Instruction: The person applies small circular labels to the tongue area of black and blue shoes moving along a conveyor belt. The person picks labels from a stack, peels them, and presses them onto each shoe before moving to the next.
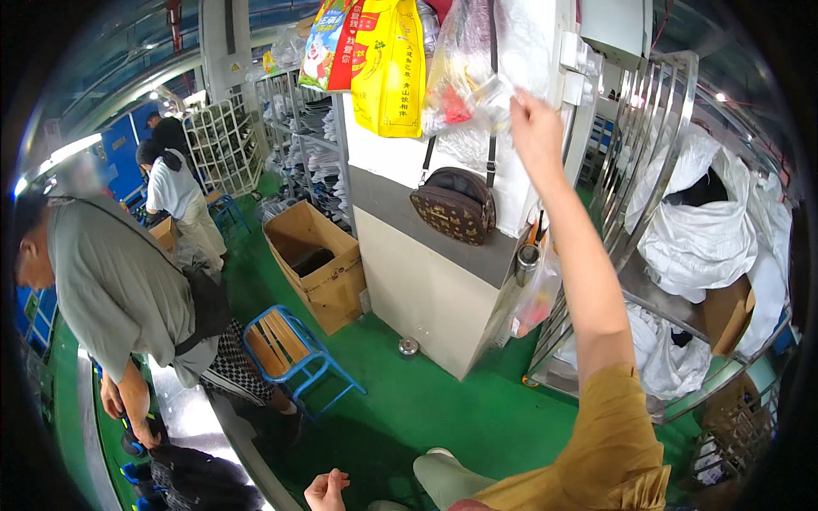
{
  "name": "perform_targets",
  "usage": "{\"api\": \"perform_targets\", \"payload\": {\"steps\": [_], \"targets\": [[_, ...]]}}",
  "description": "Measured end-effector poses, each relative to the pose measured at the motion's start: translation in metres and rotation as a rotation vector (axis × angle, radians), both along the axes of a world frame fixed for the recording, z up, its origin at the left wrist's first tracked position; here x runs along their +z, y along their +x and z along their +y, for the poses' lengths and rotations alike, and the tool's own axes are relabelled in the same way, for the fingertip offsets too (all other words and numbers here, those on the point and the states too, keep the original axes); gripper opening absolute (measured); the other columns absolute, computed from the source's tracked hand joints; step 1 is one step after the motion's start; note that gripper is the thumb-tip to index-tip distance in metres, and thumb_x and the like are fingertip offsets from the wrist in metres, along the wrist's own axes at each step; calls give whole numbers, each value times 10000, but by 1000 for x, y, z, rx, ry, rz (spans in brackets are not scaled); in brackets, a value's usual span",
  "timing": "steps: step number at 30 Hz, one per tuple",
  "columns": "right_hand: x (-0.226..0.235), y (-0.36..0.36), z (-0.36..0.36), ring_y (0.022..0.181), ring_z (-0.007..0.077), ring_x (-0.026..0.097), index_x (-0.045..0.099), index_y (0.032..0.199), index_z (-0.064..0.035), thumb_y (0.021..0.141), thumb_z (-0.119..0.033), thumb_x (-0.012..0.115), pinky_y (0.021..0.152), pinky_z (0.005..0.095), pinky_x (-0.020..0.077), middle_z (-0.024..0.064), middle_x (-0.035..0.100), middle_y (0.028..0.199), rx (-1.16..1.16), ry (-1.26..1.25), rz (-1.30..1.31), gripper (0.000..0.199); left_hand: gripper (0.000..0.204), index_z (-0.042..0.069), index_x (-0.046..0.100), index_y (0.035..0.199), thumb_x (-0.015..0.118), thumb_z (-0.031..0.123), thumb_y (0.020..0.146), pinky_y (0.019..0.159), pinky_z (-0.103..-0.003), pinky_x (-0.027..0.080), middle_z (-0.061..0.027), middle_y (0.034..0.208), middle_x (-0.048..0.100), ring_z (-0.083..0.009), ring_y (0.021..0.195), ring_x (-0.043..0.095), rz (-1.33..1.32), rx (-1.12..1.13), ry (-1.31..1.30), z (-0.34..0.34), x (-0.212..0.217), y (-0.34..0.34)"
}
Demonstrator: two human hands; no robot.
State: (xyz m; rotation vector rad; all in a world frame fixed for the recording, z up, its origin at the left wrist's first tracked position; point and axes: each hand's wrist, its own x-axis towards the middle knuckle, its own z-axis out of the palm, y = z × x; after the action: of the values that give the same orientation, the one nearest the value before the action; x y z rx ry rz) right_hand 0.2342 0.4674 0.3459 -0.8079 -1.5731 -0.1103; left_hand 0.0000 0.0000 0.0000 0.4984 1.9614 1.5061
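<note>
The right hand [537, 132] is up at the pillar [417, 315], its fingertips at the right edge of the clear bag [463, 72], so the bag's body lies just to the left of the grip and runs up above it. The bag hangs upright, its long axis top to bottom, with something red [456, 104] showing low in it; the right forearm rises from below and leans left, meeting that axis at a slant. The right grip is narrow, thumb and fingers close together by the film, but whether a fold is pinched between them I cannot tell. A dark strap [492, 162] runs upright between the bag's middle and the hand, partly covered by film, and the purse [456, 206] on it hangs below the hand. Just left of the clear bag is the yellow bag [388, 68], with 1 red bag [342, 47] beyond, both farther from the grip. Of the 2 hands, the right is by far the nearer: the left hand [327, 491] is low, well apart from all 3 bags, fingers loosely curled, nothing seen in it. The stool [281, 342] stands nearest to it on the floor [400, 396].
</note>
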Motion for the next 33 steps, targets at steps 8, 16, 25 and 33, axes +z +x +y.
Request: {"api": "perform_targets", "payload": {"steps": [8, 16, 25, 33], "targets": [[158, -39, 123, 808, 437, 653, 655, 933, 41, 804, -47, 544, 723, 475, 537, 337, 600, 916, -456, 93, -428, 192, 287, -50, 640, 785, 615, 183, 950, 617, -255, 459, -73, 707, 654, -114, 644, 577, -46, -171, 10, 91, 107, -2], [173, -53, 149, 740, 323, 693, 622, 1135, 55, 860, -104, 509, 716, 435, 528, 235, 676, 880, 36, -322, -627, 337, 437, -71, 540, 1201, 674, 219, 903, 691, -338, 524, -187, 936, 658, -223, 749, 648, 501, -640, 432, 314, 260, 21], [138, -18, 75, 872, 388, 649, 472, 1360, -81, 843, -332, 634, 785, 455, 523, 235, 634, 950, -122, -370, -672, 597, 308, -25, 605, 1009, 640, 260, 897, 635, -273, 506, -80, 890, 615, -164, 738, 613, -47, -467, 462, 522, 386, 72], [177, 4, 77, 612, 131, 632, 693, 906, -5, 865, -57, 564, 578, 259, 520, 88, 682, 805, 559, -537, -144, 145, 205, -22, 641, 1002, 548, 155, 956, 676, -292, 527, -87, 898, 669, -165, 743, 650, -26, -471, 1042, 447, 477, 51]]}}
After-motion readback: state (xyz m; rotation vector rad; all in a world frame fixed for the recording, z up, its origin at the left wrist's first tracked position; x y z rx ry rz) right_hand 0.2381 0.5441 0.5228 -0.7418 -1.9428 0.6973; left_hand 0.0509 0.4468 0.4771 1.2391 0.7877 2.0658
